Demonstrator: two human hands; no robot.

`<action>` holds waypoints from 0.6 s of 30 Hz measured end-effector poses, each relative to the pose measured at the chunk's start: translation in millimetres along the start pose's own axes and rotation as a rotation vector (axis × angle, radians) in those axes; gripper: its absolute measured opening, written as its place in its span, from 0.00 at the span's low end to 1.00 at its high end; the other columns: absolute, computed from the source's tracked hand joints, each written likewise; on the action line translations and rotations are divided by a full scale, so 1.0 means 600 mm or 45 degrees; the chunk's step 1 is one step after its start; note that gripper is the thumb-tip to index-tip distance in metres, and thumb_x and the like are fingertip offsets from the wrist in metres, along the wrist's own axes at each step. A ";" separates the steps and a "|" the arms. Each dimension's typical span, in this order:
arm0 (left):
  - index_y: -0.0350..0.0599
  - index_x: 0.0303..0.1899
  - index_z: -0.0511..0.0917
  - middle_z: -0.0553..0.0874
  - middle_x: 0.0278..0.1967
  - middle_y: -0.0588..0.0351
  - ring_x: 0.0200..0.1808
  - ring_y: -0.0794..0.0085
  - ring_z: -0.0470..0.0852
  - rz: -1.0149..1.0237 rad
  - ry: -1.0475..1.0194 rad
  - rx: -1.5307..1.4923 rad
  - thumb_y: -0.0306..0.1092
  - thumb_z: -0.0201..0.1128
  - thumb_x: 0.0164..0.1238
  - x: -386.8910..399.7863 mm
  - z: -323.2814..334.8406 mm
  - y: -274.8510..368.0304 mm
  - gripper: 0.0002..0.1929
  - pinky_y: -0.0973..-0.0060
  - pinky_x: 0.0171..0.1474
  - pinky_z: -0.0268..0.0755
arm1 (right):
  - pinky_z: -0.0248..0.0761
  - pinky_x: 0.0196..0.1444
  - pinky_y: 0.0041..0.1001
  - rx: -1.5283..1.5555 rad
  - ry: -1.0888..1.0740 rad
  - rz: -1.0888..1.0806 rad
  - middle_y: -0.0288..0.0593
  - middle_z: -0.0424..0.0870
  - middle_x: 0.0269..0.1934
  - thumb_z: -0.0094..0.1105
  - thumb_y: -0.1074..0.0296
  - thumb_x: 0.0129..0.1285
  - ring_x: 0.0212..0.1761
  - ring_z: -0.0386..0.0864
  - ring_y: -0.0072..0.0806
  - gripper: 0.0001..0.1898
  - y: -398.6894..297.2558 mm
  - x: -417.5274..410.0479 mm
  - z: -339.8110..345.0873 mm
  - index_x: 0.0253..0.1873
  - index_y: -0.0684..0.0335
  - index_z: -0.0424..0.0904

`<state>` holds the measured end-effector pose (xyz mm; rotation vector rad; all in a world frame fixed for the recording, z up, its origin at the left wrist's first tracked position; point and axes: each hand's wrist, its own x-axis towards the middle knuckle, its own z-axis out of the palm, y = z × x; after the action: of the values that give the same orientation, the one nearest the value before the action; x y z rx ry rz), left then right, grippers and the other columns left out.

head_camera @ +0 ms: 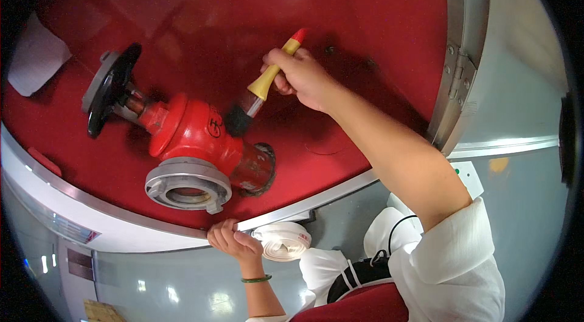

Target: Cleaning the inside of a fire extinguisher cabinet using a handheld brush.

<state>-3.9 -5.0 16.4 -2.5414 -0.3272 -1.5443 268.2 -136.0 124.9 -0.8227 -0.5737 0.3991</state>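
My right hand (301,75) holds a brush (269,75) by its yellow, red-tipped handle. The brush's dark bristles (238,122) rest against the body of a red fire hydrant valve (196,125), or just in front of it. The valve has a black handwheel (112,93) at its upper left and a grey metal hose coupling (189,185) facing down. A red pipe stub (255,167) joins the valve to the cabinet wall. With its fingers curled over the metal edge (267,221) of the red-lined cabinet (365,11), my left hand (235,242) sits below the coupling.
A pale cloth or paper piece (39,57) lies in the cabinet at left, above a small red object (44,161). On the right runs the metal frame with a hinge (458,75). A rolled white fire hose (285,242) is on the grey floor (182,281) beyond my left hand.
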 end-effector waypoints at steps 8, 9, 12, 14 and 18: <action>0.38 0.31 0.70 0.73 0.30 0.47 0.36 0.56 0.67 -0.008 -0.001 -0.018 0.39 0.34 0.67 -0.001 0.002 0.000 0.18 0.63 0.45 0.57 | 0.47 0.16 0.21 -0.140 0.116 -0.145 0.32 0.65 0.14 0.50 0.63 0.59 0.13 0.57 0.17 0.10 -0.009 -0.001 0.003 0.29 0.63 0.72; 0.38 0.30 0.70 0.73 0.30 0.47 0.36 0.56 0.67 -0.007 -0.004 -0.015 0.39 0.34 0.67 -0.002 0.002 -0.002 0.18 0.63 0.45 0.57 | 0.47 0.16 0.21 -0.045 0.043 -0.103 0.33 0.66 0.15 0.50 0.64 0.59 0.13 0.57 0.16 0.09 -0.013 -0.002 0.003 0.29 0.63 0.72; 0.38 0.30 0.70 0.73 0.30 0.48 0.36 0.57 0.67 -0.007 -0.006 -0.013 0.39 0.34 0.67 -0.002 0.000 -0.004 0.18 0.63 0.45 0.57 | 0.47 0.16 0.21 -0.005 -0.088 -0.040 0.33 0.67 0.17 0.50 0.64 0.58 0.13 0.57 0.16 0.09 -0.016 -0.009 0.012 0.29 0.63 0.72; 0.38 0.30 0.70 0.72 0.29 0.48 0.36 0.57 0.67 -0.007 -0.004 -0.016 0.39 0.34 0.67 -0.002 0.000 -0.004 0.18 0.63 0.45 0.57 | 0.48 0.15 0.21 -0.137 -0.101 -0.063 0.33 0.68 0.17 0.51 0.64 0.58 0.13 0.58 0.16 0.09 -0.011 -0.008 0.016 0.30 0.64 0.72; 0.39 0.30 0.69 0.72 0.29 0.48 0.35 0.57 0.67 0.003 0.008 -0.016 0.39 0.33 0.67 0.001 0.002 0.002 0.18 0.63 0.44 0.57 | 0.48 0.15 0.20 -0.492 0.190 -0.239 0.33 0.68 0.16 0.51 0.64 0.59 0.12 0.58 0.16 0.10 0.002 0.008 0.005 0.29 0.64 0.72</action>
<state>-2.2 -5.5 16.3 -2.5451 -0.3143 -1.5582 270.0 -131.0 127.1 -1.1473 -0.5911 0.0514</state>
